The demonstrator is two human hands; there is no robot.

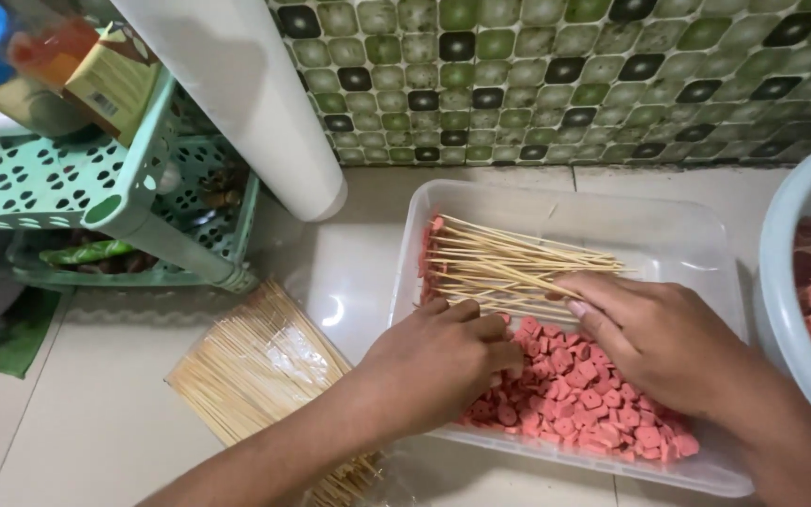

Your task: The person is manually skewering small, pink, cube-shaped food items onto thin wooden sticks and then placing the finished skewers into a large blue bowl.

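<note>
Right now, both hands inside clear plastic tray [424, 225] on floor. Left hand [438, 361] curled loosely, fingertips down among pink sausage pieces [584, 394]; whether it pinches a piece, cannot tell. Right hand [654, 338] half open, fingers resting on near end of loaded bamboo skewers [499, 268] stacked just beyond both hands. Sausage pieces lie between and under hands. Bundle of bare skewers [255, 366] on floor beside left forearm. Pale blue basin [781, 263] just beyond right wrist.
</note>
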